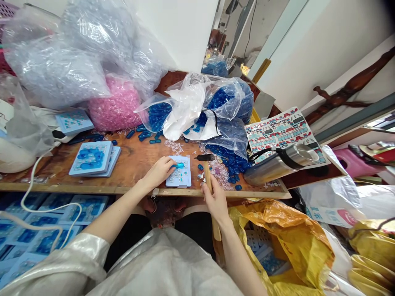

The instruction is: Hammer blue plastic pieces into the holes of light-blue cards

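Note:
My left hand (pixel 162 172) pinches a translucent blue capsule-shaped piece (pixel 179 165) over a light blue square plate (pixel 187 181) near the table's front edge. Small turquoise bits show on the plate. My right hand (pixel 216 201) grips the wooden handle of a hammer (pixel 207 176), whose dark head points away from me, just right of the plate. Around the hammer head lie small clear rings (pixel 220 170) and loose blue pieces (pixel 233 169). Whether the blue piece touches the plate, I cannot tell.
Two stacked plates with blue pieces (pixel 92 158) lie on the left. Open bags of blue pieces (pixel 228 98) and a pink bag (pixel 114 102) stand at the back. A steel flask (pixel 277 164) leans right. Below are filled plates (pixel 49 242) and a yellow bag (pixel 296 234).

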Motion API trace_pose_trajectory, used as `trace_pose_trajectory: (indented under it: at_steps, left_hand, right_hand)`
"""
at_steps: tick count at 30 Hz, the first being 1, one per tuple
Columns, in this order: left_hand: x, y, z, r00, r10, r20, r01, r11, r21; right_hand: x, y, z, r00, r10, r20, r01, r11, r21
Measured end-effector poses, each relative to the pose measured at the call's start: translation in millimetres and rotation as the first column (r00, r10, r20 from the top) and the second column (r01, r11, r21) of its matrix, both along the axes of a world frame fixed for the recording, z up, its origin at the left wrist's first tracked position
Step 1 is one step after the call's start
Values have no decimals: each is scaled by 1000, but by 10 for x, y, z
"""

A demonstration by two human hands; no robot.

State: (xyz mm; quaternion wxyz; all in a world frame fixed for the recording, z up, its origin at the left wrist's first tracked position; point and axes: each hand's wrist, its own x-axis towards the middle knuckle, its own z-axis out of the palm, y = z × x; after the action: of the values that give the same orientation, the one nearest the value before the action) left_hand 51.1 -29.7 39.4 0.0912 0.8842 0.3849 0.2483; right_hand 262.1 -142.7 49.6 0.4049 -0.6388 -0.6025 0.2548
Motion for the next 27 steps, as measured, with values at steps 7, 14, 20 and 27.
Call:
trace_pose_trajectory:
  at_steps: [7, 14, 20, 27]
  left_hand:
    - [23, 18, -77, 996, 74, 44, -72, 997, -36]
    - [12, 63, -39, 994, 37, 102, -33, 999, -38]
    - [228, 274, 229, 961, -203, -188, 209, 978, 13]
    - [446, 340, 321, 938, -251, -239, 240, 968, -76]
  right_hand:
    - [-329, 128, 72, 921, 176, 348, -154, 984, -89]
    - [-208, 77, -4, 981, 55, 184, -56, 998, 2]
    - [-115, 19, -8, 992, 6, 127, -3, 1000, -26]
    - [-79, -45, -94, 995, -52, 81, 56, 997, -59]
